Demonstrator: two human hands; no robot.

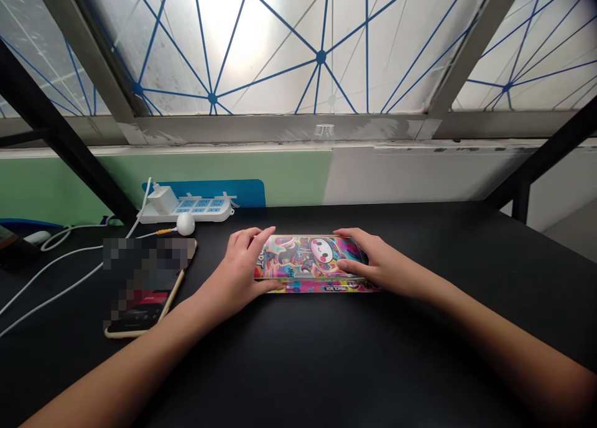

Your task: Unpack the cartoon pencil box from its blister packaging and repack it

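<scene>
A colourful pencil box with a white cartoon face on its lid lies flat on the black table, its long side toward me. The words "PENCIL BOX" show on its front edge. My left hand grips the left end, with the thumb at the front edge and the fingers at the back. At the right end my right hand holds the box between the thumb on its front part and the fingers along the far edge. What lies under the box is hidden.
On the left lies a phone, partly blurred, with white cables beside it. A white power strip with a plugged-in charger stands by the wall. Black frame bars rise at both sides, and a window is behind.
</scene>
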